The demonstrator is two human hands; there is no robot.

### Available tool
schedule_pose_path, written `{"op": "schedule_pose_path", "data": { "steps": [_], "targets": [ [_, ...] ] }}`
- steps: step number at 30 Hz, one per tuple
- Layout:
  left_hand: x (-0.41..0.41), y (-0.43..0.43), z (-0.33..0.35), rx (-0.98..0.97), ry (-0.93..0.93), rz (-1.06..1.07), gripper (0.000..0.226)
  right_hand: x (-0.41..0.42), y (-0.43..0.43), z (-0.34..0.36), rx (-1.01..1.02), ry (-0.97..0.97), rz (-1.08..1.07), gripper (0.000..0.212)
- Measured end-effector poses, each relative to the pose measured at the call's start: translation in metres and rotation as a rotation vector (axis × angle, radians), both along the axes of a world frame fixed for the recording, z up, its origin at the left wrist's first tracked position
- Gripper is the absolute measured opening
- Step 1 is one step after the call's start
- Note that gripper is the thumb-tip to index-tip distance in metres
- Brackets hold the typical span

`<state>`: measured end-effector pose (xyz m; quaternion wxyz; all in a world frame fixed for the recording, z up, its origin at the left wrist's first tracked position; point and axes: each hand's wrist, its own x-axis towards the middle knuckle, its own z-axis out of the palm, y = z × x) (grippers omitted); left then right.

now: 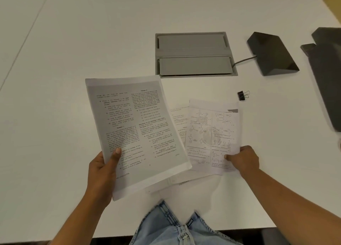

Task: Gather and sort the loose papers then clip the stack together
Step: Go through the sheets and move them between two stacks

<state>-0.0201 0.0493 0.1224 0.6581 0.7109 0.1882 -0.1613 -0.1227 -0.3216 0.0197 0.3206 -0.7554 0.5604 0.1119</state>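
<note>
Left hand (103,168) gripping text sheet (132,132); right hand (243,159) pinching diagram sheet (212,136); binder clip (242,95) on white table (92,32).

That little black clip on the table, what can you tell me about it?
The binder clip is small, with a black body that looks like metal and two thin wire handles of silvery look, which point to the right. It lies on the white table, beyond the upper right corner of the sheet with diagrams and apart from it. Nothing touches it but the table; neither hand is near it. It holds no paper.
</note>
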Motion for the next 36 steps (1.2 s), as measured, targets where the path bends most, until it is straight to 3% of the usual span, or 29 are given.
{"op": "schedule_pose_path", "data": {
  "steps": [3,6,10,13,15,19,22,29,36],
  "targets": [
    [0.001,0.001,0.000,0.002,0.003,0.010,0.019,-0.001,0.001,-0.001,-0.021,-0.007,0.009,0.051],
    [0.001,0.002,0.000,0.000,0.000,0.017,0.022,0.000,0.008,0.003,0.071,-0.160,0.019,0.022],
    [0.002,0.002,0.001,-0.003,0.005,0.026,0.011,0.005,0.030,0.009,0.105,-0.214,0.182,0.015],
    [0.002,0.003,0.000,-0.007,0.017,0.023,0.010,0.007,0.047,0.008,0.018,-0.108,0.266,0.013],
    [0.002,0.005,-0.001,-0.003,0.017,0.024,0.010,0.009,0.056,0.008,-0.044,-0.011,0.298,0.016],
    [0.002,0.010,-0.001,0.011,0.023,0.031,0.012,0.012,0.072,0.010,-0.125,0.125,0.338,0.054],
    [0.002,0.012,-0.001,0.015,0.026,0.038,0.010,0.013,0.077,0.010,-0.184,0.160,0.365,0.067],
    [0.000,0.016,-0.001,0.002,0.033,0.048,0.010,0.012,0.069,0.006,-0.066,0.096,0.214,0.072],
    [-0.003,0.017,-0.002,-0.004,0.035,0.061,0.010,0.018,0.075,0.009,-0.148,0.174,0.220,0.070]
  ]
}}
